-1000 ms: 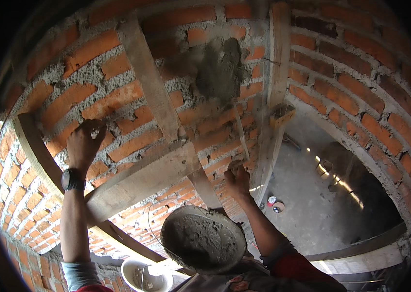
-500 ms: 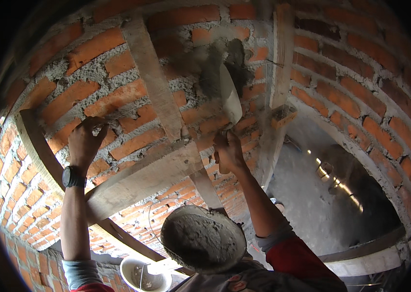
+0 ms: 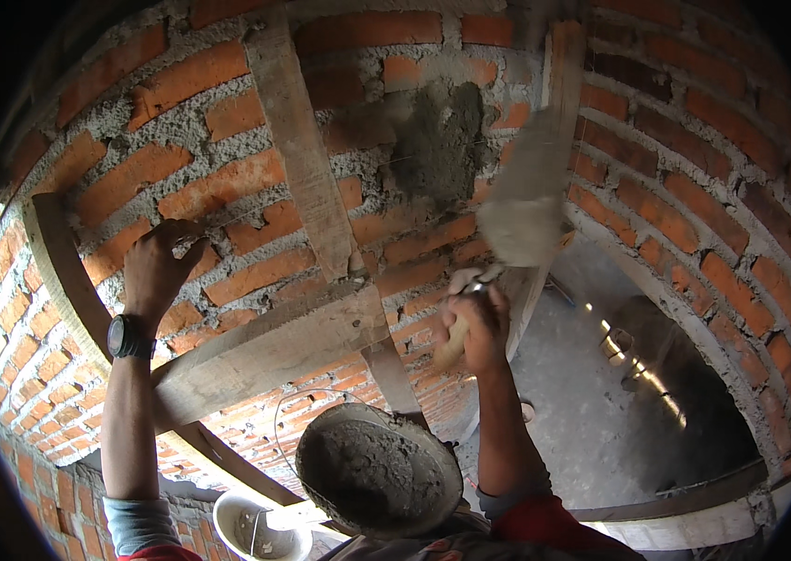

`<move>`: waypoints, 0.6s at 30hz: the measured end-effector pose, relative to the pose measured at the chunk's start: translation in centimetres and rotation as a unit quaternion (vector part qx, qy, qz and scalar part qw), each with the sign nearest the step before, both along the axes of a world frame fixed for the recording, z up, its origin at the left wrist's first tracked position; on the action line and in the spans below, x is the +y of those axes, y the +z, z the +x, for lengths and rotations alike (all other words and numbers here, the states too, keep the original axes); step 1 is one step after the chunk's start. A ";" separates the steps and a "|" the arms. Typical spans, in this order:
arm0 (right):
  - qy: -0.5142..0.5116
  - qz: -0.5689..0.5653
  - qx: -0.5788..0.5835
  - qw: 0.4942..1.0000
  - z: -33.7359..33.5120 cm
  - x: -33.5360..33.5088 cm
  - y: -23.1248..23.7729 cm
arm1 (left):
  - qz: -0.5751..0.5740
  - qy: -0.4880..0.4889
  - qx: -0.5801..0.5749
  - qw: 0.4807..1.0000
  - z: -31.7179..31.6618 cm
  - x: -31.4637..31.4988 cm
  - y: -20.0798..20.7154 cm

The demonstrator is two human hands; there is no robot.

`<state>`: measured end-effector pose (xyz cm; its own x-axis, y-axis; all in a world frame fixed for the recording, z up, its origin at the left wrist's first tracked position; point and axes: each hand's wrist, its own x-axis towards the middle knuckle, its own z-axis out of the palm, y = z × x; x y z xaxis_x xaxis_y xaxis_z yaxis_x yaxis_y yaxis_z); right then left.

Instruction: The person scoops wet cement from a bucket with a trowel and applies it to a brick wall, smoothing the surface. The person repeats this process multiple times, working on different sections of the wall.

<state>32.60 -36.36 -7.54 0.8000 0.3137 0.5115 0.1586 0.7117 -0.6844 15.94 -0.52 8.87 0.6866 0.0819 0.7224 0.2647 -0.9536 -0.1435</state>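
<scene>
My right hand (image 3: 481, 327) is wrapped around the pale handle of a trowel (image 3: 524, 201). Its grey blade points upward, blurred by motion, in front of the wooden post on the right. To the left of the blade, a patch of wet mortar (image 3: 439, 145) clings to the brick wall (image 3: 217, 192). Against that wall, on the left, is my left hand (image 3: 157, 271), its fingers bent and the thumb apart; I see nothing held in it. Below and between my arms sits a bucket (image 3: 303, 458) with grey mortar (image 3: 381, 467) inside.
An upright board (image 3: 297, 140) and a slanting beam (image 3: 269, 355) meet between my hands. A wooden post (image 3: 564, 84) stands at right, beside another brick wall (image 3: 685, 187). A curved board (image 3: 68, 252) passes my left wrist. A whitish bucket (image 3: 222, 524) is lower left; grey floor (image 3: 573, 421) lies far below.
My right hand has moved right and slightly down, taking the trowel off the mortar patch and turning the blade's broad face into view. My left hand stays nearly in place.
</scene>
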 end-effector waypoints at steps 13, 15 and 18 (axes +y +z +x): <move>-0.360 -0.375 -0.164 0.839 3.1 1.0 -11.9 | -0.029 -0.032 -0.023 0.999 -0.2 -0.9 0.6; -0.285 -0.357 -0.117 0.882 1.5 -1.2 -12.7 | -0.049 -0.032 -0.015 0.998 -0.4 -0.9 0.4; -0.145 -0.350 -0.036 0.925 -0.7 -6.1 -9.5 | -0.045 -0.039 -0.029 0.998 -0.2 -0.2 0.2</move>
<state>31.94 -42.44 -17.09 0.8740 0.3657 0.3201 0.3367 0.0194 -0.9414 15.72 -0.75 9.03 0.6510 0.0960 0.7530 0.1937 -0.9801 -0.0425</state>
